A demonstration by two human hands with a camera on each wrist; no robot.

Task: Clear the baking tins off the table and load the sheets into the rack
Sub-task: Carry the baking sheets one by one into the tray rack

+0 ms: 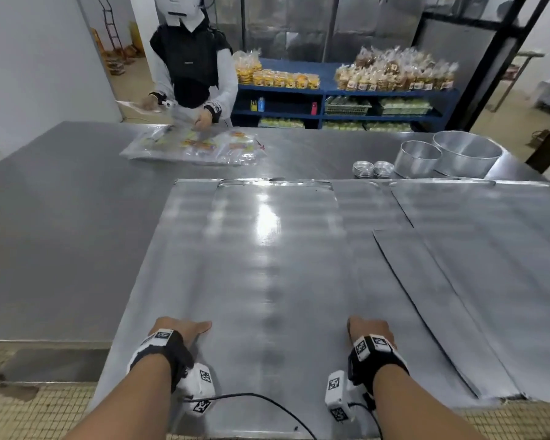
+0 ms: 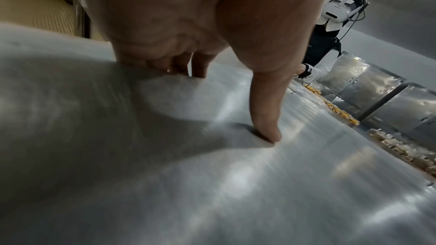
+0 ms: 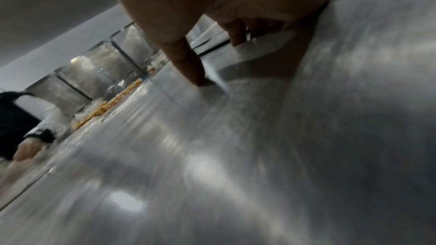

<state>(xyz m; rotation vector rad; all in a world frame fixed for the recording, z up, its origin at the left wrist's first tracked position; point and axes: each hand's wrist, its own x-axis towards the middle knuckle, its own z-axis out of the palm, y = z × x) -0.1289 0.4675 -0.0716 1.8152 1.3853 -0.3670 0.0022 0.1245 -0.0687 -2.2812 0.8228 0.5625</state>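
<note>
Both hands rest on the near part of a large metal baking sheet (image 1: 267, 265) that lies on the steel table (image 1: 61, 217) and overhangs its near edge. The left hand (image 1: 180, 330) has its thumb (image 2: 266, 118) stretched out and pressed tip-down on the sheet, with the other fingers (image 2: 198, 66) bent so their tips touch the metal; it grasps nothing. The right hand (image 1: 370, 331) mirrors it, thumb (image 3: 188, 66) planted on the surface and the remaining fingers touching the sheet further on, gripping nothing. More sheets (image 1: 489, 249) lie overlapped just to the right. At the far right of the table stand two round tins (image 1: 445, 157), touching or nearly so, with two stacks of small tart tins (image 1: 373, 169) just to their left. Across the table, at the far left, another person (image 1: 192, 65) handles clear packets (image 1: 194, 147) spread on the steel.
</note>
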